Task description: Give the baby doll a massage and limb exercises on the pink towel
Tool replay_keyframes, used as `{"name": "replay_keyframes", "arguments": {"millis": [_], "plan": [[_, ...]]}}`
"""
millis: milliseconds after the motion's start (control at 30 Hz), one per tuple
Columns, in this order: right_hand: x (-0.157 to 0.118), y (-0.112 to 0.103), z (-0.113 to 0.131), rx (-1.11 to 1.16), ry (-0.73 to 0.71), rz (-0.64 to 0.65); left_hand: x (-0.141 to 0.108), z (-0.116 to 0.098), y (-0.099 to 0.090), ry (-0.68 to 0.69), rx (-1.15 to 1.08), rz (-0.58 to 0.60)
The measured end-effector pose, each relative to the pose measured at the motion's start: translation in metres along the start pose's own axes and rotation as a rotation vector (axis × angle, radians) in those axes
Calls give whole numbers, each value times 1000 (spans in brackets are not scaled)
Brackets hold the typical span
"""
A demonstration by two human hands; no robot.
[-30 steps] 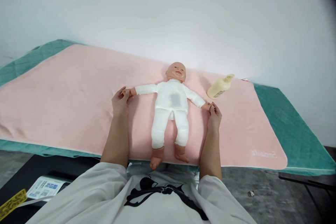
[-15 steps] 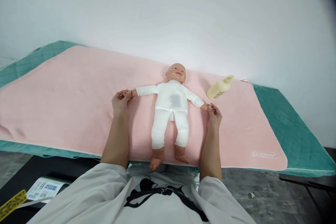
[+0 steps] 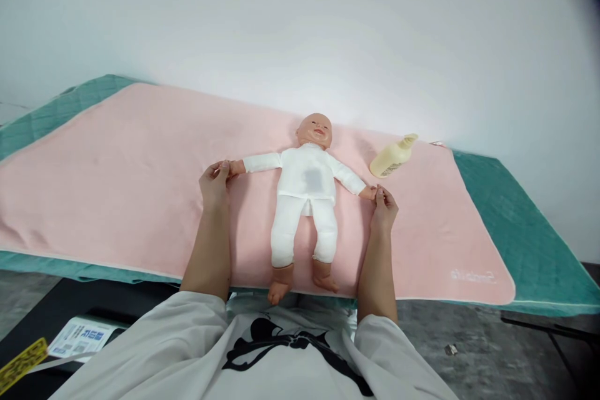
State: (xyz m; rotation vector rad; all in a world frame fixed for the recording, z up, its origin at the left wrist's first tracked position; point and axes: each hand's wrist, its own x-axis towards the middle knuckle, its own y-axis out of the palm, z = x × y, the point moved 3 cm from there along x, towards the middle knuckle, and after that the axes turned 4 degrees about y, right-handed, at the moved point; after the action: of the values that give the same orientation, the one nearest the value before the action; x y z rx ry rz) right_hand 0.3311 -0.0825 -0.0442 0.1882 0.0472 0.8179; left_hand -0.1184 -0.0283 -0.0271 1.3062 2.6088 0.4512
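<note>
A baby doll (image 3: 307,178) with a white cloth body lies on its back on a pink mat (image 3: 140,200), its head away from me and its feet at the near edge. Both its arms are stretched out sideways. My left hand (image 3: 215,180) is closed on the doll's hand at the left, thumb and fingers pinching it. At the right, my right hand (image 3: 385,205) pinches the doll's other hand by its fingers. A pale yellow pump bottle (image 3: 392,157) lies tilted on the mat, beyond my right hand.
Under the pink mat is a green quilted cover (image 3: 520,231) on the table. A white wall (image 3: 300,25) rises behind it. At lower left, a labelled white box (image 3: 82,336) sits on a black surface (image 3: 51,306). A small object (image 3: 450,350) lies on the grey floor.
My right hand and the doll's hand in it have shifted very slightly outward to the right. My left hand keeps its hold nearly unchanged. The doll's body and the bottle stay put.
</note>
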Motion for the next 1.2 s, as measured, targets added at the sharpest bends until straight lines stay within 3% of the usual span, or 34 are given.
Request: {"name": "replay_keyframes", "arguments": {"millis": [500, 867, 1200], "plan": [[0, 2, -1, 123, 64, 149, 3, 8, -1, 5, 19, 105], [-11, 7, 12, -134, -54, 82, 3, 7, -1, -17, 0, 105], [-7, 2, 8, -82, -24, 10, -1, -1, 2, -41, -48, 93]]}}
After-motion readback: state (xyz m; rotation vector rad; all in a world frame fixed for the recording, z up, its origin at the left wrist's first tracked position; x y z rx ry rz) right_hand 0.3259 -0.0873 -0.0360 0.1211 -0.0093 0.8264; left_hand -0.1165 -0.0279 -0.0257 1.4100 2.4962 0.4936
